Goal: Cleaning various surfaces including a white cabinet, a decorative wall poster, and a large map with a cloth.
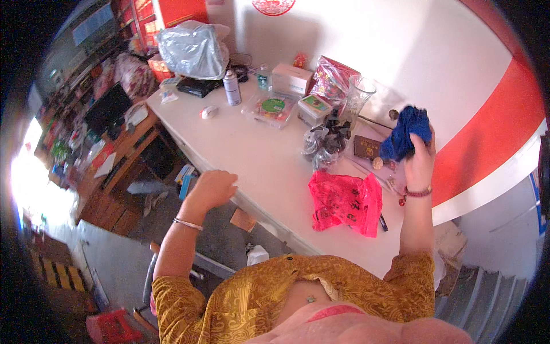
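My right hand (420,161) grips a crumpled dark blue cloth (406,131), raised over the far right side of the white desk (206,137). Below it on the desk lie a brown booklet (366,147) and a small round object (377,163). My left hand (215,188) hovers by the desk's front edge with its fingers curled in, and nothing shows in it. Between my hands, a bright pink plastic bag (346,202) with dark printing lies crumpled, partly over a black pen-like object (383,222). Dark objects in clear plastic (324,142) sit just behind the bag.
Toward the wall stand a glass vase (359,96), a white tub (314,109), a clear food box (271,109), a spray can (232,88) and a white carton (292,79). A computer mouse (209,112) lies farther left. Stairs (481,296) descend at lower right.
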`<action>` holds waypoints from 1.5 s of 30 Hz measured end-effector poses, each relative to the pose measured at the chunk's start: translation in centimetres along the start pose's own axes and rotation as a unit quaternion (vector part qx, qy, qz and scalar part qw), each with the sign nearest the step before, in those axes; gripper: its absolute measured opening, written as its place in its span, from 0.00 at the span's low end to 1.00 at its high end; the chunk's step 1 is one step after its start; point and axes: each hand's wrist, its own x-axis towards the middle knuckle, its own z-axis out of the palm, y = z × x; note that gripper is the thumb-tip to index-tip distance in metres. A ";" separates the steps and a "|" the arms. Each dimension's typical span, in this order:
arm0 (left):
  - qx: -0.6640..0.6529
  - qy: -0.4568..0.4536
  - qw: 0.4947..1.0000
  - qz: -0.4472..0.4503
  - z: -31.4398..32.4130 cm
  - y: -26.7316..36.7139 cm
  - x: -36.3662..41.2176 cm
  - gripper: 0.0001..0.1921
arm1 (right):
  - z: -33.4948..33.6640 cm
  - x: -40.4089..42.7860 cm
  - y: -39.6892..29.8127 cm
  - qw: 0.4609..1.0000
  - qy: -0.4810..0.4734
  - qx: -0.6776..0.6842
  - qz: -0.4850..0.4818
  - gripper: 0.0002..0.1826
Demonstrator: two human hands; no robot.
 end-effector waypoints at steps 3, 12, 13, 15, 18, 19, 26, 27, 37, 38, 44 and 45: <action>-0.003 0.013 1.000 -0.001 2.3 -8.0 2.5 0.13 | 3.5 4.4 1.1 0.997 -0.027 -0.055 -0.046 0.28; -0.069 0.058 0.995 -0.039 15.5 -22.6 10.5 0.25 | 5.6 22.5 4.1 0.918 0.143 -0.302 -0.214 0.26; -0.056 0.054 0.995 -0.070 16.5 -23.3 10.9 0.27 | 4.6 25.3 4.0 0.900 0.159 -0.319 -0.250 0.25; -0.052 0.058 0.996 -0.049 18.1 -24.1 11.9 0.28 | 2.5 30.6 3.1 0.857 0.259 -0.317 -0.313 0.22; -0.032 0.075 0.996 -0.018 16.9 -24.0 12.1 0.28 | 3.1 35.8 4.0 0.805 0.406 -0.254 -0.351 0.11; -0.052 0.072 0.996 -0.021 16.5 -23.7 12.1 0.27 | 3.1 37.7 4.2 0.735 0.442 -0.368 -0.358 0.12; -0.073 0.069 0.994 -0.050 14.9 -23.5 11.6 0.24 | 19.2 41.0 16.4 0.513 0.123 -0.720 -0.452 0.23; -0.082 0.081 0.992 -0.048 15.1 -23.6 11.5 0.24 | 20.6 41.1 16.9 0.496 0.062 -0.711 -0.495 0.23; -0.105 0.030 0.993 -0.034 17.0 -24.3 12.1 0.25 | 18.6 51.4 1.1 0.476 0.424 -0.618 -0.460 0.25; -0.126 0.053 0.990 -0.036 18.3 -24.5 12.2 0.26 | 19.3 53.8 2.2 0.364 0.398 -0.655 -0.530 0.25; -0.040 0.140 0.988 0.044 19.7 -25.9 11.9 0.24 | 35.1 50.1 15.8 0.616 0.102 -0.605 -0.494 0.14; -0.150 0.102 0.982 0.044 18.5 -27.0 11.4 0.21 | 35.9 48.7 15.9 0.358 -0.035 -0.745 -0.562 0.13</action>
